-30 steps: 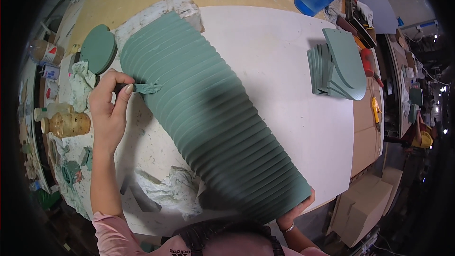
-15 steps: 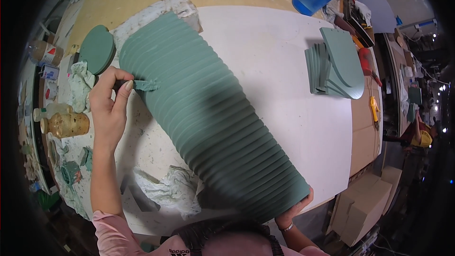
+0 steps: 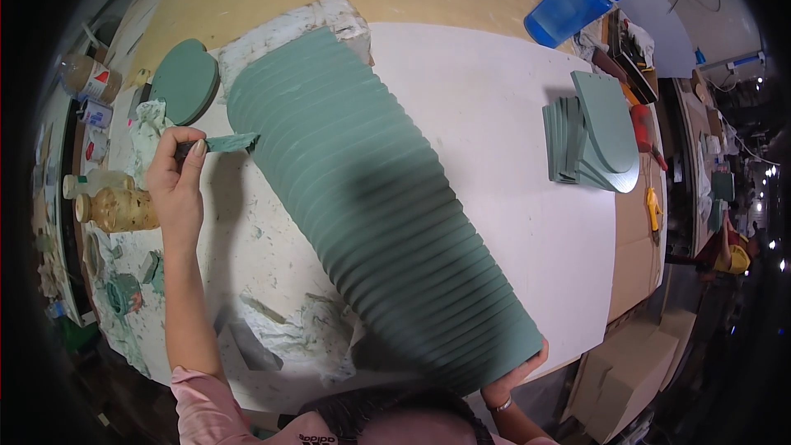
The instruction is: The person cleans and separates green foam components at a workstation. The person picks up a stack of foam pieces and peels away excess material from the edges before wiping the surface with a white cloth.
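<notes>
Projecting rightward, a green-smeared tool point(image 3: 229, 143) is pinched by the left hand point(image 3: 176, 191). Lower right, the ribbed stack point(image 3: 387, 214) is touched by the right hand point(image 3: 514, 376); closure indeterminable.

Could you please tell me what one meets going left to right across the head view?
Brownish bottle → left hand → green-smeared spatula → ridged green block → green panels → yellow tool.

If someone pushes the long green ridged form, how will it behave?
The long green ridged form may move clumsily, given its length. Its ridges look like overlapping layers, so pushing might slide them apart. It could be tacky: the tool in the left hand carries green paste.
</notes>
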Demonstrator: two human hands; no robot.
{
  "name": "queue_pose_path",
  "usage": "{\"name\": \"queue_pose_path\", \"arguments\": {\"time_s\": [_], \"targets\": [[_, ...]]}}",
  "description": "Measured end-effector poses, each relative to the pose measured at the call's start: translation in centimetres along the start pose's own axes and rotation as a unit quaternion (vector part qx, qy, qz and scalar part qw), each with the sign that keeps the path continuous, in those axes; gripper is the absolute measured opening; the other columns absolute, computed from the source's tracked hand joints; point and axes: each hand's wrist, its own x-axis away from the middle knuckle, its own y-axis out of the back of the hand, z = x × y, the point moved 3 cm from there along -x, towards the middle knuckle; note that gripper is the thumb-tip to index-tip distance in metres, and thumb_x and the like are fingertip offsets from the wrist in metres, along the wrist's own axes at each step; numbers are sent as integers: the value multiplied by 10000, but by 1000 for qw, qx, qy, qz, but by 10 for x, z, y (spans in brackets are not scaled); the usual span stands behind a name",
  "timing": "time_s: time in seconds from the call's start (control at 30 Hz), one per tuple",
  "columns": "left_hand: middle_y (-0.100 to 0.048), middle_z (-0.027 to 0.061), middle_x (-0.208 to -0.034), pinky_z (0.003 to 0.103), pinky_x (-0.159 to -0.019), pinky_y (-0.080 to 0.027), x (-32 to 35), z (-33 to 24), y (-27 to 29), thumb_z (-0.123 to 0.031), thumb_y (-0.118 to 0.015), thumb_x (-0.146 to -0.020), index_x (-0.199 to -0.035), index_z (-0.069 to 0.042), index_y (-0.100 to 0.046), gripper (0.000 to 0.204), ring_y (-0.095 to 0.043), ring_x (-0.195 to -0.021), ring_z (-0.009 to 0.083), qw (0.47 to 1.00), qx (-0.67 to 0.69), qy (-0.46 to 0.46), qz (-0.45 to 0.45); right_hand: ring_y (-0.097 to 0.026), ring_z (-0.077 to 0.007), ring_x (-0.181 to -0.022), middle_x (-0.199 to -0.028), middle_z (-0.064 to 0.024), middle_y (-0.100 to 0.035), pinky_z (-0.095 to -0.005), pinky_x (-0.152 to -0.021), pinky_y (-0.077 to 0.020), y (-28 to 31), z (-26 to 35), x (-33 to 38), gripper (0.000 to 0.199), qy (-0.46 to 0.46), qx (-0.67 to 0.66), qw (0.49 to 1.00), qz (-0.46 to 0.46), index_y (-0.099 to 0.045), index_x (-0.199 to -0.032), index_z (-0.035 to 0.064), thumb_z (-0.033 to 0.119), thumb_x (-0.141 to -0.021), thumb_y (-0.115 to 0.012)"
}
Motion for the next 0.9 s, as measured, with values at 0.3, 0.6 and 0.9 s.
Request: {"name": "queue_pose_path", "arguments": {"time_s": [0.3,0.6,0.9], "targets": [[-516,-33,-900,192,-761,-359,-10,10,-9,-52,-570,-961,-1021,-12,-584,73,-450,-844,59,1000,-6,19,6,-472,-235,-1179,-1308,-150,-426,-397,-1000,-406,1,-1,1,540,-3,-80,997,17,-246,-1380,19,218,-962,-524],[-518,-22,-845,210,-712,-374,-28,6,-13,-91,-567,-958,-986,-17,-587,81,-455,-788,72,999,-31,-15,-38,-471,-230,-1187,-1329,-148,-424,-399,-998,-427,0,-8,2,510,-77,-142,987,15,-230,-1396,66,205,-984,-497],[-532,18,-778,234,-683,-397,-64,-8,-39,-43,-565,-913,-932,6,-572,53,-472,-737,99,996,-32,-79,-36,-491,-224,-1149,-1289,-148,-444,-387,-984,-428,-4,6,0,504,19,-24,999,35,-251,-1368,29,203,-973,-511]]}}
